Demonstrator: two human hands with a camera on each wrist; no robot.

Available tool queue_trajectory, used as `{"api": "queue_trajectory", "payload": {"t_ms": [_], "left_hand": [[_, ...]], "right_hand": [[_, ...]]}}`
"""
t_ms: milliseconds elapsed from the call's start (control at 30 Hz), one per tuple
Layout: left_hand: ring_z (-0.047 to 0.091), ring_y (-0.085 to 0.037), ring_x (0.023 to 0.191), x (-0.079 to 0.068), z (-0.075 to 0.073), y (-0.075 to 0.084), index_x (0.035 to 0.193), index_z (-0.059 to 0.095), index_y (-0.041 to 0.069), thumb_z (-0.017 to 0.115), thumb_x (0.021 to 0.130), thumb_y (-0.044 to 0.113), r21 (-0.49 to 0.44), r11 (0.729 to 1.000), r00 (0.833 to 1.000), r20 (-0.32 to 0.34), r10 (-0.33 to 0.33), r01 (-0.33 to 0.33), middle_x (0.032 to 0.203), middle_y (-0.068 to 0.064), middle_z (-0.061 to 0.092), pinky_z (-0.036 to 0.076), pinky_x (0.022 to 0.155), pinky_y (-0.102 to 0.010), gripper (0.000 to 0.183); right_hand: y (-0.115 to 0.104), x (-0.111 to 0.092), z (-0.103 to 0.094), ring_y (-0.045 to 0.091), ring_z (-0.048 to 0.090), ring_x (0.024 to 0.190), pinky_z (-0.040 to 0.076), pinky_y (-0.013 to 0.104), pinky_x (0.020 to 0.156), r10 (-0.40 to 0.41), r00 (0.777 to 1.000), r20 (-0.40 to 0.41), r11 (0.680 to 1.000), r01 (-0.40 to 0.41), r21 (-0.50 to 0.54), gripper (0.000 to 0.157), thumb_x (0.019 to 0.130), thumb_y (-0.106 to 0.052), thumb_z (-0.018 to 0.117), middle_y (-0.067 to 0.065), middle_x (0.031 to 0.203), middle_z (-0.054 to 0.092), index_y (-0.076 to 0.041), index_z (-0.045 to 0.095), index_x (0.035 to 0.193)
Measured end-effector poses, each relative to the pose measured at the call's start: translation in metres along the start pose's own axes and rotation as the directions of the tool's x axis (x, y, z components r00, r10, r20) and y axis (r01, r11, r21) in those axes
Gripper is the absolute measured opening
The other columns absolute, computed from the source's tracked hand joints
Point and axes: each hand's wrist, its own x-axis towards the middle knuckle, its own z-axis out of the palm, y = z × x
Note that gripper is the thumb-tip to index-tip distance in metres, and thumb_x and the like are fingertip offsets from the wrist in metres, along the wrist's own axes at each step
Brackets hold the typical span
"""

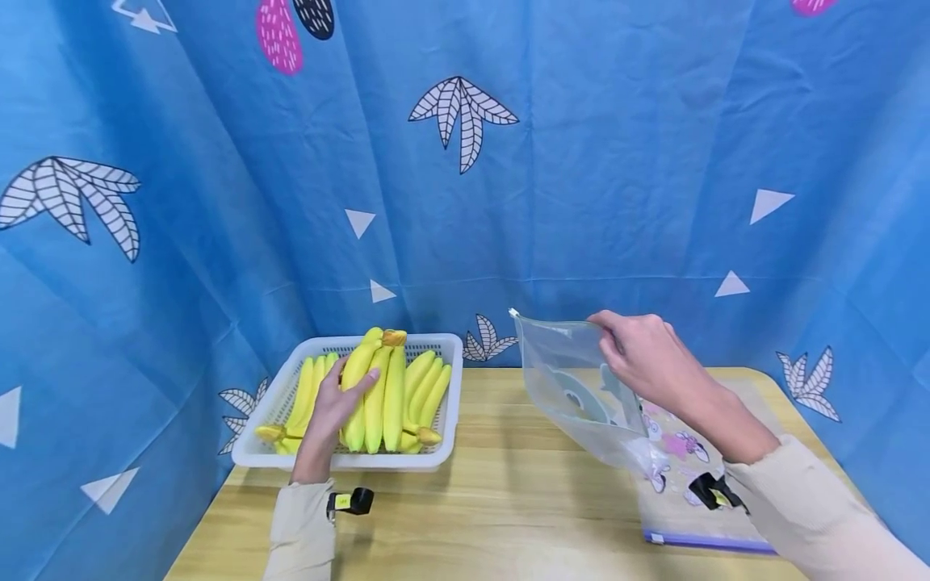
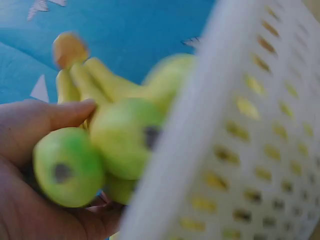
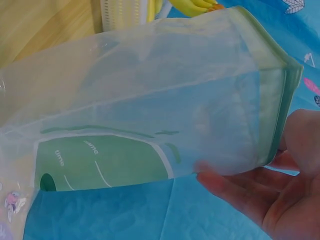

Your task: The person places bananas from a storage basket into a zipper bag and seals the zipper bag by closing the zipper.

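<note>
Blue printed curtain [image 1: 603, 202] behind wooden table [image 1: 508, 508]; left grip [image 1: 336, 401] holds bananas [image 1: 374, 395], right grip [image 1: 649, 355] pinches clear bag [image 1: 574, 395]

My bananas [image 1: 395, 395] were yellow, with brown stems [image 1: 395, 338] and green, dark-spotted tips [image 2: 70, 150]; my bag [image 3: 140, 60] was clear, with a green edge [image 3: 272, 115] and green print [image 3: 120, 160]; my sleeves [image 1: 299, 528] were cream, the basket [image 1: 400, 461] white, the table [image 1: 501, 500] pale wood-grained, the curtain [image 1: 617, 226] blue with white leaves [image 1: 472, 133], white triangles [image 1: 768, 205] and pink ovals [image 1: 278, 36]
</note>
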Motion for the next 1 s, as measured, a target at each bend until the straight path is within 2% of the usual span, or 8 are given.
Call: {"api": "queue_trajectory", "payload": {"t_ms": [167, 367, 567, 667, 767, 833, 900, 1000], "left_hand": [[0.053, -0.025, 0.122, -0.006, 0.001, 0.01, 0.159, 0.026, 0.011, 0.066, 0.101, 0.038, -0.193, 0.981, 1.0, 0.018, 0.008, -0.004, 0.147, -0.017, 0.044, 0.049, 0.098, -0.033, 0.075], [0.061, -0.02, 0.117, -0.018, 0.011, 0.031, 0.156, 0.028, 0.014, 0.064, 0.103, 0.017, -0.509, 0.859, 0.993, 0.061, 0.101, -0.057, 0.145, -0.015, 0.046, 0.057, 0.093, -0.03, 0.064], [0.066, -0.019, 0.114, -0.035, 0.026, 0.061, 0.144, 0.037, 0.021, 0.068, 0.098, 0.007, -0.599, 0.794, 0.985, 0.044, 0.164, -0.106, 0.142, -0.012, 0.051, 0.06, 0.088, -0.033, 0.057], [0.067, -0.021, 0.111, -0.046, 0.037, 0.077, 0.136, 0.04, 0.022, 0.068, 0.097, 0.001, -0.674, 0.721, 0.977, -0.004, 0.214, -0.161, 0.138, -0.013, 0.054, 0.061, 0.086, -0.034, 0.052], [0.066, -0.023, 0.111, -0.058, 0.051, 0.094, 0.131, 0.041, 0.019, 0.067, 0.095, -0.006, -0.748, 0.613, 0.952, -0.08, 0.294, -0.252, 0.133, -0.014, 0.056, 0.061, 0.089, -0.036, 0.051], [0.065, -0.025, 0.111, -0.064, 0.063, 0.105, 0.13, 0.04, 0.015, 0.067, 0.093, -0.009, -0.753, 0.567, 0.923, -0.139, 0.358, -0.333, 0.129, -0.014, 0.058, 0.06, 0.091, -0.037, 0.053], [0.065, -0.026, 0.109, -0.07, 0.075, 0.115, 0.13, 0.039, 0.014, 0.07, 0.09, -0.01, -0.73, 0.546, 0.89, -0.195, 0.411, -0.412, 0.124, -0.015, 0.06, 0.06, 0.091, -0.037, 0.055], [0.063, -0.025, 0.107, -0.077, 0.095, 0.129, 0.129, 0.038, 0.011, 0.075, 0.085, -0.009, -0.659, 0.544, 0.84, -0.277, 0.466, -0.519, 0.121, -0.013, 0.061, 0.059, 0.09, -0.033, 0.061]], "right_hand": [[-0.004, 0.002, 0.001, 0.009, 0.021, 0.044, 0.02, 0.024, 0.041, 0.01, 1.0, 0.012, 1.0, -0.01, -0.004, 0.034, 0.097, 0.002, 0.047, -0.006, 0.053, 0.031, -0.001, 0.07, 0.122], [-0.006, 0.002, 0.002, 0.008, 0.021, 0.043, 0.02, 0.025, 0.041, 0.008, 1.0, 0.017, 1.0, -0.007, -0.013, 0.034, 0.096, 0.003, 0.048, -0.005, 0.053, 0.032, -0.001, 0.07, 0.121], [-0.007, 0.002, 0.003, 0.008, 0.02, 0.044, 0.019, 0.024, 0.041, -0.001, 1.0, 0.006, 1.0, 0.001, -0.002, 0.034, 0.096, 0.004, 0.047, -0.006, 0.053, 0.032, -0.001, 0.07, 0.121], [-0.006, 0.002, 0.003, 0.008, 0.02, 0.044, 0.02, 0.024, 0.041, 0.004, 1.0, 0.007, 1.0, -0.004, 0.005, 0.034, 0.096, 0.004, 0.048, -0.005, 0.053, 0.032, -0.001, 0.069, 0.121], [-0.007, 0.002, 0.004, 0.008, 0.021, 0.044, 0.021, 0.024, 0.042, 0.006, 1.0, 0.01, 1.0, -0.006, 0.006, 0.033, 0.096, 0.004, 0.048, -0.005, 0.053, 0.034, 0.0, 0.069, 0.121], [-0.007, 0.002, 0.005, 0.008, 0.021, 0.044, 0.021, 0.025, 0.042, 0.006, 1.0, 0.01, 1.0, -0.006, 0.004, 0.033, 0.096, 0.004, 0.048, -0.005, 0.054, 0.035, 0.0, 0.069, 0.122], [-0.007, 0.002, 0.005, 0.008, 0.022, 0.044, 0.022, 0.025, 0.042, 0.008, 1.0, 0.008, 1.0, -0.008, 0.004, 0.032, 0.097, 0.003, 0.049, -0.005, 0.054, 0.035, 0.0, 0.069, 0.121], [-0.007, 0.002, 0.007, 0.009, 0.024, 0.043, 0.024, 0.024, 0.041, 0.016, 1.0, 0.007, 1.0, -0.016, 0.01, 0.031, 0.097, 0.003, 0.05, -0.004, 0.054, 0.036, 0.001, 0.069, 0.121]]}}
